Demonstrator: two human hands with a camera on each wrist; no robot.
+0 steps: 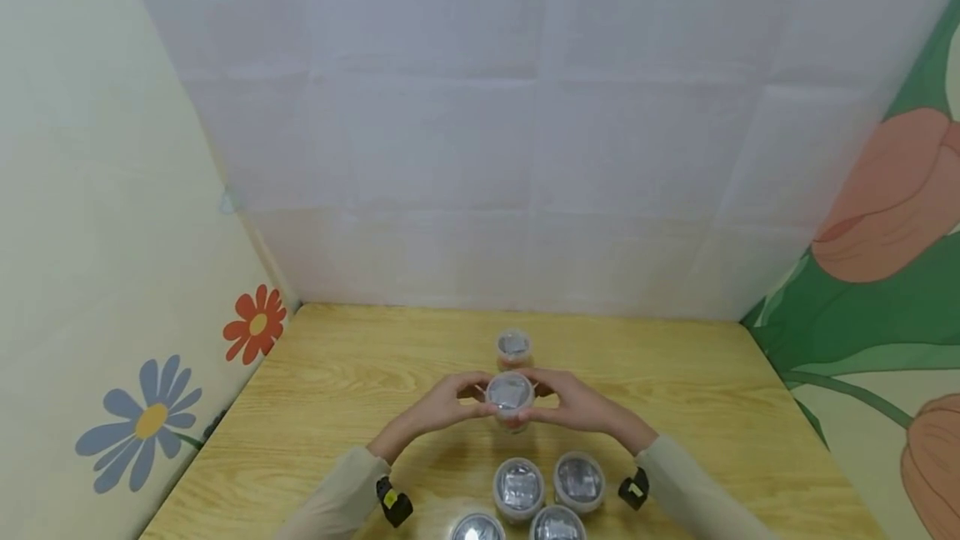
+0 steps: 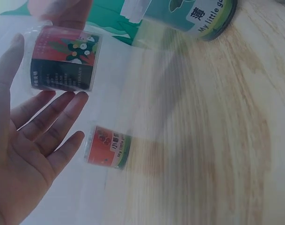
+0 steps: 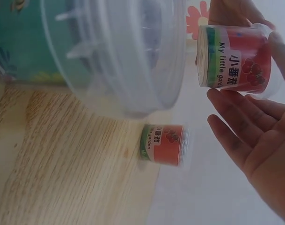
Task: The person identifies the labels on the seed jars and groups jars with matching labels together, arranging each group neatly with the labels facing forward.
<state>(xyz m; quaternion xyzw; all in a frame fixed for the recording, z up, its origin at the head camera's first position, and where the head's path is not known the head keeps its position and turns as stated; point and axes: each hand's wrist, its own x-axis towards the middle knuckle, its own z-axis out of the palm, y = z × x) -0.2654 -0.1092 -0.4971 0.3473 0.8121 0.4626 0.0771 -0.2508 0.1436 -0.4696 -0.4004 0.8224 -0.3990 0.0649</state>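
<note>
A clear-lidded plastic tub point(image 1: 510, 392) with a red "My little garden" label is held off the table between both hands. My left hand point(image 1: 441, 403) pinches its left side with thumb and fingertips; my right hand point(image 1: 573, 403) does the same from the right. Cherry tomatoes show on the label of this held tub point(image 3: 247, 58) in the right wrist view, and its pale underside is partly visible. Behind it stands a matching tub point(image 1: 514, 347), upright on the table; this standing tub point(image 2: 107, 147) also shows in the left wrist view.
Nearer the body several lidded tubs cluster, among them a middle tub point(image 1: 518, 488), a right-hand tub point(image 1: 579, 482) and a front tub point(image 1: 557, 525). A green-labelled tub point(image 3: 27, 42) looms close to the right wrist camera. White sheeting point(image 1: 480, 140) hangs behind the wooden table point(image 1: 360, 348).
</note>
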